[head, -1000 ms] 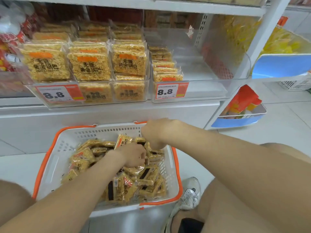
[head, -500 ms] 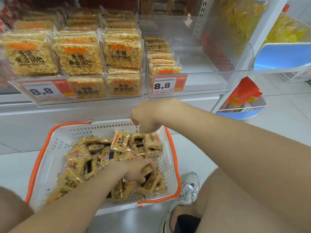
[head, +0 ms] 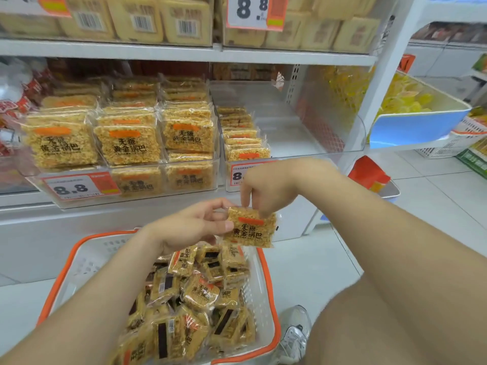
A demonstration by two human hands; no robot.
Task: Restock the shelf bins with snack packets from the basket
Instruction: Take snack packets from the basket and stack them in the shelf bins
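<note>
L hand & R hand both pinched a square golden clear-wrapped snack packet; slick film might've slipped mid-handover.

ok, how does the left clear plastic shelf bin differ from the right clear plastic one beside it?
The left clear plastic bin is packed with square yellow snack packets, three columns across. The right clear plastic bin holds one column against its left wall; the rest is bare. The left bin's orange-and-white price tag shows whole; the right bin's tag is partly behind the right hand. Both sit on the same white shelf.
</note>
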